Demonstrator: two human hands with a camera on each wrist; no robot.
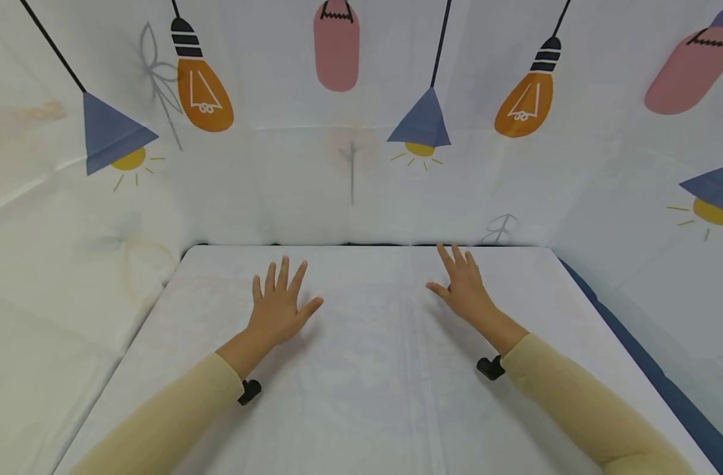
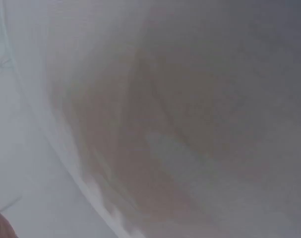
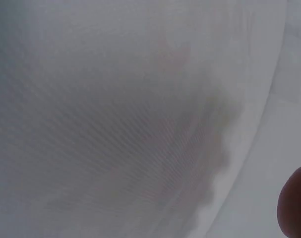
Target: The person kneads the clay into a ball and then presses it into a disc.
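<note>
In the head view my left hand [image 1: 275, 315] is over the left half of a white table [image 1: 361, 382], its fingers spread and straight. My right hand [image 1: 470, 295] is over the right half, near the far edge, with fingers extended and thumb out to the side. Neither holds anything. Shadows fall beside both hands; whether they touch the surface I cannot tell. The left wrist view shows the pale tabletop [image 2: 229, 124] with a blurred hand-like shadow, and a fingertip [image 2: 0, 225] at the lower left. A dark fingertip [image 3: 295, 203] appears at the right wrist view's lower right.
A white cloth [image 1: 302, 185] printed with lamps and bulbs hangs behind the table and along its sides. Dark blue material [image 1: 652, 369] shows along the right edge. Small black devices [image 1: 490, 368] are worn at both wrists, below the beige sleeves [image 1: 581, 402].
</note>
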